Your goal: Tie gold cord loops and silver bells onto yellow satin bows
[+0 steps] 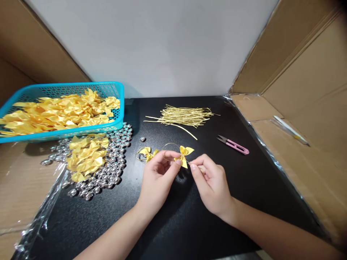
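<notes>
Between thumb and fingers my left hand (162, 169) pinches a yellow ribbon bow (185, 151) near its knot. A thin gold cord (171, 144) loops up behind those fingers. Just to the right, my right hand (211, 180) is closed in a pinch on the cord's end, close beside the bow. Part of the cord is hidden by the fingers. On the black table behind my left hand lie yellow bows with a looped gold cord (138, 154), partly covered by the hand.
A turquoise basket (121, 104) of yellow bows stands at the left. Silver beads (108, 177) surround a pile of bows (86, 155); a single bead (142, 139) lies apart. Gold cords (187, 116) lie at the back, pink thread snips (235, 146) at right, white tweezers (290, 130) on cardboard.
</notes>
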Available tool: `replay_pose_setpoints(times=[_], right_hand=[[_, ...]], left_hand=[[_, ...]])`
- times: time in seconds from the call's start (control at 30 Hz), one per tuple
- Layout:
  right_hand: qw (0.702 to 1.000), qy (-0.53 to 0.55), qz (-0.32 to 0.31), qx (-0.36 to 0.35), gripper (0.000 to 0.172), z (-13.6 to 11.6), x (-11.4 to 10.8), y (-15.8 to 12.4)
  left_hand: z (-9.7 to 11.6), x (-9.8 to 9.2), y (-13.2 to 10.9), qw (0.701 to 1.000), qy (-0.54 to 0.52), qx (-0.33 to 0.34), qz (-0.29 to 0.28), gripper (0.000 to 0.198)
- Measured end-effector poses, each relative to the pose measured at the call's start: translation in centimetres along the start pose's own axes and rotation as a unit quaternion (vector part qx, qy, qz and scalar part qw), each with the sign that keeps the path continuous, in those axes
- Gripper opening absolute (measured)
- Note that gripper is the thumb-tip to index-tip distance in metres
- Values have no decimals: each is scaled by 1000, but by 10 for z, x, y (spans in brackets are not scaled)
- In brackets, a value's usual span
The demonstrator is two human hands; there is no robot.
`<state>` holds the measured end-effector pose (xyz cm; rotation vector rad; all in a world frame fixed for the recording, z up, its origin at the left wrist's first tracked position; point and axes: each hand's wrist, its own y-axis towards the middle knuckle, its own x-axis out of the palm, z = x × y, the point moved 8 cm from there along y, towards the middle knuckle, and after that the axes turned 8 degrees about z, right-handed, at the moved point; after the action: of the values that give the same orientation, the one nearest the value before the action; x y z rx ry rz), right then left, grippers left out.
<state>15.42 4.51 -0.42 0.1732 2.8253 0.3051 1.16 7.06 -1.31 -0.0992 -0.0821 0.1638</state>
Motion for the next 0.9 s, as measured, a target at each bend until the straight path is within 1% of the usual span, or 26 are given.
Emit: replay_pose_setpoints(times=[0.23,0.47,0.57,0.73,0.9], right_hand=[[1000,-11,0,7,16,-1,-1,3],[1000,12,0,21,19,2,0,3],[1000,19,1,23,19,4,0,1],[999,31,2,19,19,3,1,0],[999,39,6,17,19,3,2,1]], left_hand=[[-6,0,2,1000,-13,-22,1,9],[-8,-1,1,999,-23,-38,7,15],[-6,0,0,999,-10,-32,8,13],[-2,-2,0,1000,7,-3,13,10],[-3,-2,-1,1000,1,-2,5,12]])
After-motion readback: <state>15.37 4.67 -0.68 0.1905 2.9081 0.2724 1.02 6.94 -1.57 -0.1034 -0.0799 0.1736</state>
